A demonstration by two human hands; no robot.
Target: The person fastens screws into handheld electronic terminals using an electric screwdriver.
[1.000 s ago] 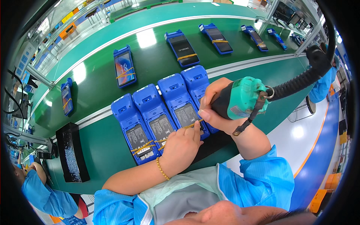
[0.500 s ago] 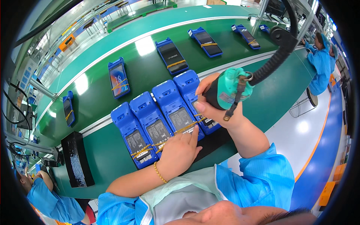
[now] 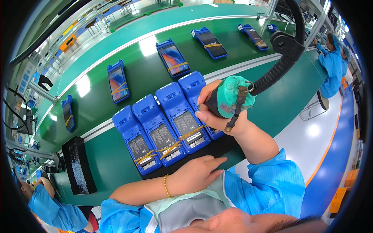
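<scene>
My right hand (image 3: 217, 118) is wrapped around an electric screwdriver (image 3: 234, 95) with a teal upper body and a dark lower grip. It is held over the rightmost of several blue handheld terminals (image 3: 171, 94), and the hand hides the driver's tip. The terminals lie face down side by side on a black mat (image 3: 227, 149), their battery labels showing and yellow rubber bands (image 3: 169, 149) around their lower ends. Below them, near my body, my left hand (image 3: 198, 174) is open, index finger and thumb apart, with nothing visible in it.
Beyond the bench, more blue terminals (image 3: 173, 58) with screens up sit spaced along a green conveyor belt (image 3: 143, 77). A black box (image 3: 79, 165) of small light-blue pieces stands at left. A black corrugated arm (image 3: 278, 70) reaches the screwdriver. People in blue (image 3: 330, 72) are at right and left.
My left hand has drawn back from the terminals toward my body. The screwdriver and right hand have shifted slightly left. Terminals on the belt have moved a little left.
</scene>
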